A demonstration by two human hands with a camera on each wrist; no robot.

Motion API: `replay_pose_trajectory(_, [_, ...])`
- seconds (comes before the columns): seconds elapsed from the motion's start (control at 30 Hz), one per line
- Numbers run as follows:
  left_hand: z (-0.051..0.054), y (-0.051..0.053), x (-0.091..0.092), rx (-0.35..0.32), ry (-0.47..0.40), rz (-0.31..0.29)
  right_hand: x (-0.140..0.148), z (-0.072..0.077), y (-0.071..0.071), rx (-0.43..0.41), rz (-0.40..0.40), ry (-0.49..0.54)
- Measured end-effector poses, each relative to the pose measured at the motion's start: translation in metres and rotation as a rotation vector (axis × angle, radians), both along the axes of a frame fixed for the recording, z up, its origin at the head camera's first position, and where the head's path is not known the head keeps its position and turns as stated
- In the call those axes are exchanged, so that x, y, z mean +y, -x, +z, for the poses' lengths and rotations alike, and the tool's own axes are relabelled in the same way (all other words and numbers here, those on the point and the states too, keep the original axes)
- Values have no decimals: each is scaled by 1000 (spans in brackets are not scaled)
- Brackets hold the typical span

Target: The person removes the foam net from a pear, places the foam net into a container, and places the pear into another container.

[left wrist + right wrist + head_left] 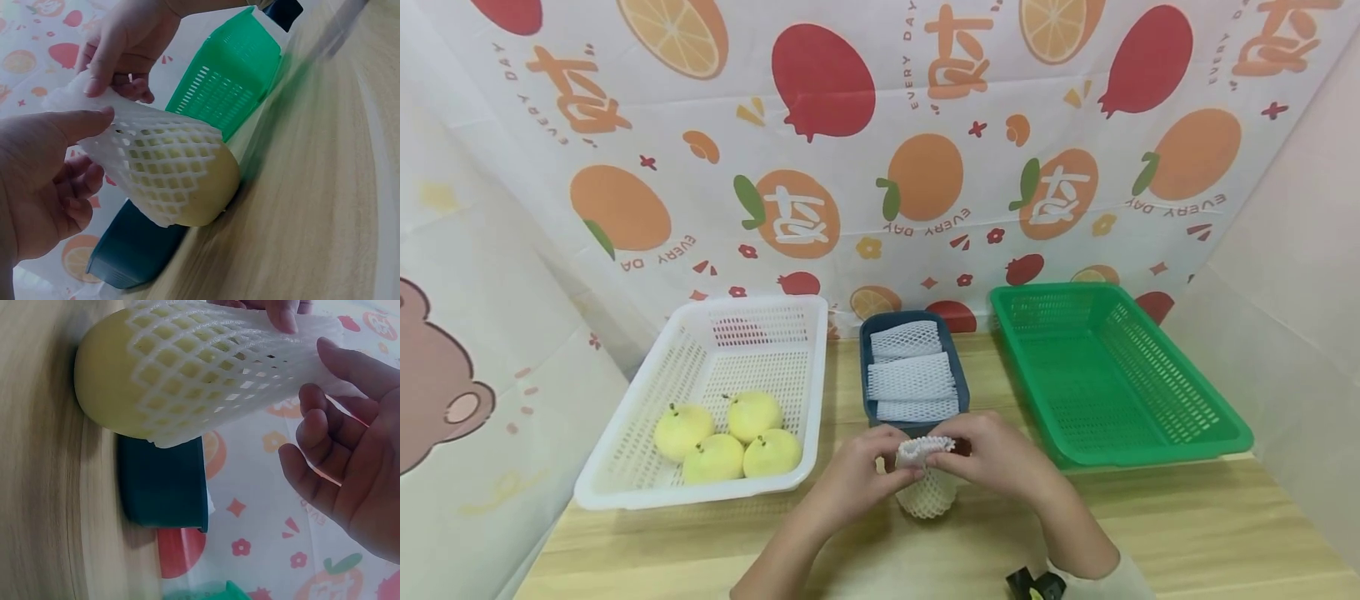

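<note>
A white foam net sleeve (927, 492) is pulled over a round yellow pear (220, 187), which rests on the table. The pear's lower end shows bare below the mesh in both wrist views. My left hand (867, 468) pinches the sleeve's upper edge between thumb and fingers. From the other side, my right hand (996, 460) pinches the same edge, its thumb on the foam. The sleeve's loose top stands above the fruit, narrowing toward the fingers. Just behind the hands is a dark blue tray (964, 367) holding several folded foam net sleeves (913, 379).
At left stands a white basket (625, 442) with several yellow pears (713, 458) in its near part. A green basket (1060, 392) stands at right. Behind them hangs a fruit-print cloth (857, 167). A small black object (1033, 583) is by the right wrist.
</note>
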State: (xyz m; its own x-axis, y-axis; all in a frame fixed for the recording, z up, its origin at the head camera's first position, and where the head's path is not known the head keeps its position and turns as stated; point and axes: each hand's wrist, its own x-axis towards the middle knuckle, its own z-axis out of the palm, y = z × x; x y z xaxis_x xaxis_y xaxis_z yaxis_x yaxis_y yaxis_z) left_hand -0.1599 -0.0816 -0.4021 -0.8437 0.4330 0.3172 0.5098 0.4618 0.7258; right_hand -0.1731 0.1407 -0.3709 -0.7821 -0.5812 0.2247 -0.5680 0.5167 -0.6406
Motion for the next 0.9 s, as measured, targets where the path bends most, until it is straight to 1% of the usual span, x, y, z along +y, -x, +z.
replay_pose_trajectory(0.1, [-2,0,1,16,-23,-7,0,-2,-1,11,-11,22])
replay_pose_trajectory(0.23, [-1,0,2,38,-65,10,0,-3,-1,3,-56,22])
replay_pose_trajectory(0.3, [0,0,2,41,-106,18,-1,-4,0,-19,-48,6])
replay_pose_trajectory(0.4, [2,0,4,40,-190,14,-5,-6,2,-77,-25,-12])
replay_pose_trajectory(0.5, [6,0,6,43,-269,8,-11,-6,4,-110,1,25])
replay_pose_trajectory(0.6, [8,-2,8,38,-316,-2,-16,-8,3,-97,6,73])
replay_pose_trajectory(0.7, [8,-4,10,46,-330,-3,-19,-9,-1,-89,-18,98])
replay_pose_trajectory(0.83, [10,-8,9,62,-350,25,-21,-12,-4,-50,-35,110])
replay_pose_trajectory(0.9, [11,-10,8,38,-387,39,-22,-14,-5,-24,-41,116])
